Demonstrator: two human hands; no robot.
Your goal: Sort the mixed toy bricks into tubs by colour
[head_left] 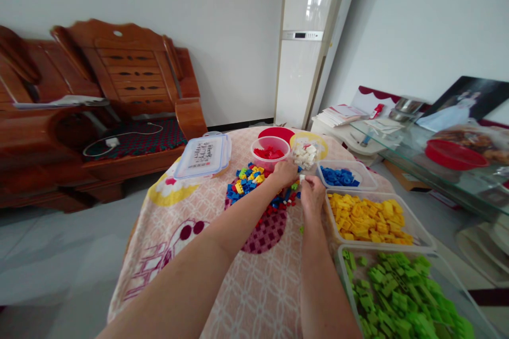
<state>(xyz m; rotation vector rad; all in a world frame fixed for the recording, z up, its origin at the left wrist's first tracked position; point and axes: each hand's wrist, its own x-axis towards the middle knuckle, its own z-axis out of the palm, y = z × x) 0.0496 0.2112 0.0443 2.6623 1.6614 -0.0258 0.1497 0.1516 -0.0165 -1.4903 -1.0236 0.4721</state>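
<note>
My right hand (313,190) pinches a small white toy brick (302,177) between thumb and fingers at the right side of the mixed brick pile (247,183). My left hand (285,174) is over the far right part of that pile, its fingers curled; whatever they hold is hidden. Just behind it stands a pink-rimmed bowl (270,165) with red bricks (268,152) inside. A heap of white bricks (305,155) lies beyond both hands. To the right, a clear tub holds blue bricks (340,177).
Yellow bricks (369,220) and green bricks (401,291) fill two clear boxes along the table's right side. Stacked lids (204,154) lie at the back left on the patterned tablecloth (254,296). A glass table (429,164) stands at right, a wooden bench (131,85) at left.
</note>
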